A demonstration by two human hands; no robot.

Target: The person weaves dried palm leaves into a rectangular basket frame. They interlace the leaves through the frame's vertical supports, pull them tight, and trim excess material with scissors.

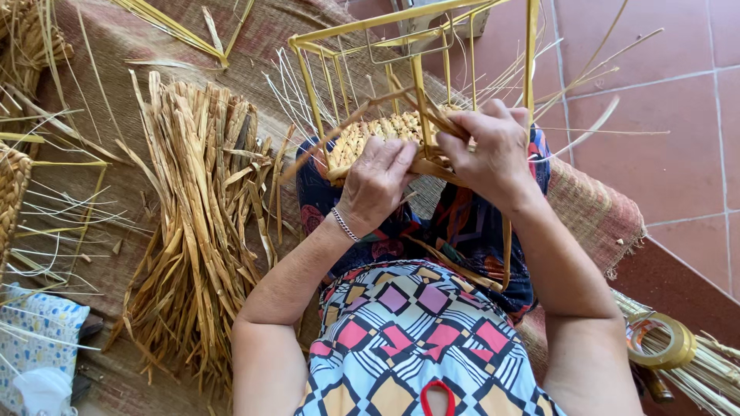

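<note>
Straw weaving (385, 132) inside yellow wire frame (370, 46) on the lap, left hand (375, 181) fingers curled pressing its near edge, right hand (493, 146) gripping strands, fingertips hidden, loose straw bundle (196, 216) left of frame, frame top cut off.

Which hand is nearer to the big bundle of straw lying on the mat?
Left. The left hand rests on the woven panel in the yellow frame, just right of the straw bundle. The right hand grips the weave farther right.
</note>
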